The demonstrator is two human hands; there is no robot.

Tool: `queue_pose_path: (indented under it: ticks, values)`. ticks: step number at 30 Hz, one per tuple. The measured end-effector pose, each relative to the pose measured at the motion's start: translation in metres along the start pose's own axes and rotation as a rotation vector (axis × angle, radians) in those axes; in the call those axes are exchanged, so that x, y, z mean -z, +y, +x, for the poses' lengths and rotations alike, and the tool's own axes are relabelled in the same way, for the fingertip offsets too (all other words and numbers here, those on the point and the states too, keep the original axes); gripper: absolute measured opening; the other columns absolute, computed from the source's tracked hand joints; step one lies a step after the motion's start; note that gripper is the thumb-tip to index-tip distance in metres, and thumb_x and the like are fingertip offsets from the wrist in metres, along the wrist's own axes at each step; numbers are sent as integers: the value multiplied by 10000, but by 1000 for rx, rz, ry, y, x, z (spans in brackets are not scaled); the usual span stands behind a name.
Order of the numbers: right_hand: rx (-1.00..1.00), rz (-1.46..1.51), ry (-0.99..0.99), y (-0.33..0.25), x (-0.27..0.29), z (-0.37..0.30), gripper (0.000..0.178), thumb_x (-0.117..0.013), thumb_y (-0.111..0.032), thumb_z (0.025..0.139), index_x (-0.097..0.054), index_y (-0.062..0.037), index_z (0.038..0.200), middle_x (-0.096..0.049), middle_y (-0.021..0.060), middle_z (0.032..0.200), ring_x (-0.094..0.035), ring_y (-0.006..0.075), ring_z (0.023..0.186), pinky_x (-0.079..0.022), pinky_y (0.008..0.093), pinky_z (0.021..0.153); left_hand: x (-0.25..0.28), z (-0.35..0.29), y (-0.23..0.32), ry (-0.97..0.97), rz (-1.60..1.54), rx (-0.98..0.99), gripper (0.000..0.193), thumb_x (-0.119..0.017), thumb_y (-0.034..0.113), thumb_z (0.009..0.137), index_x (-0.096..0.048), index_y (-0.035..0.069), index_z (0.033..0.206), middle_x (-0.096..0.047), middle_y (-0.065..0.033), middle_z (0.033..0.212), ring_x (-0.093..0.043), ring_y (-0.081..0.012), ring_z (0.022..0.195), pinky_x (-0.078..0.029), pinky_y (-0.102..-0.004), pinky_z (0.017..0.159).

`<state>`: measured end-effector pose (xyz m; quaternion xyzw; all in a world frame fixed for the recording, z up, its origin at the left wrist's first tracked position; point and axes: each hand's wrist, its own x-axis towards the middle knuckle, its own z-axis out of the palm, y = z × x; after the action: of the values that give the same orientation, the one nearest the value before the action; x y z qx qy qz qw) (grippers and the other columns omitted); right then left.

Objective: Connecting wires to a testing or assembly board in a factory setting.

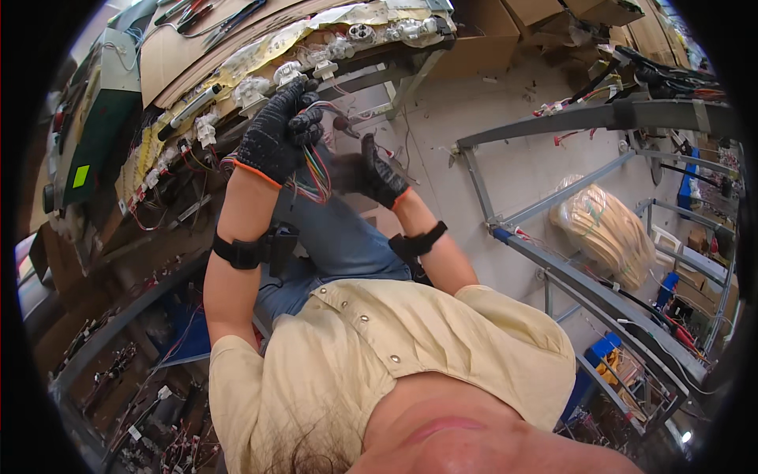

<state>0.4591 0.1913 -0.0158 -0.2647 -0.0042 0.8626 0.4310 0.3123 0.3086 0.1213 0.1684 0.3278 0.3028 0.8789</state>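
Observation:
My left hand (278, 136), in a black glove with an orange cuff, is closed around a bundle of thin multicoloured wires (317, 175) at the edge of the workbench. The wires hang below the fist in a loop, and some stick out above its fingers. To the right of it is my right hand (373, 175), gloved the same way, with the thumb raised. Its fingers are smeared by motion, so their grip does not show. White plastic connectors (288, 73) line the bench edge just beyond my left hand.
Cardboard and yellowed paper (268, 49) cover the bench, with a marker pen (189, 110) and hand tools (197, 17) on it. A green metal box (99, 118) stands at the left. On the right are a grey metal frame (568, 268) and a plastic-wrapped beige bundle (604, 229).

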Motion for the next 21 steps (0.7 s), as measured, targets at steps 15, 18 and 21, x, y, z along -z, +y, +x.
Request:
queue_pose_path:
  ticks: [15, 18, 21]
  values:
    - [620, -82, 312, 34, -40, -93, 180, -485, -202, 960, -525, -66, 1072, -512, -4, 671, -503, 127, 551, -465, 297, 579, -67, -84, -32, 39, 2060, -518, 453, -607, 289, 897, -456, 85, 1272, -593, -34, 907, -557, -100, 710, -479, -261, 652]
    - [1118, -1010, 506, 80, -48, -100, 288, -481, -163, 961, -476, -49, 1225, -594, 56, 960, -593, 146, 840, -486, 284, 756, -99, -57, -58, -242, 1861, -72, 505, -615, 277, 896, -429, 96, 1329, -593, -30, 943, -569, -88, 771, -487, -256, 707]
    - [685, -771, 29, 99, -54, -91, 360, -507, -109, 857, -519, -19, 1205, -567, 186, 1100, -556, 252, 1016, -432, 343, 920, -106, -26, -79, -197, 1192, 419, 458, -597, 296, 909, -471, 86, 1296, -584, -25, 903, -540, -54, 722, -461, -216, 627]
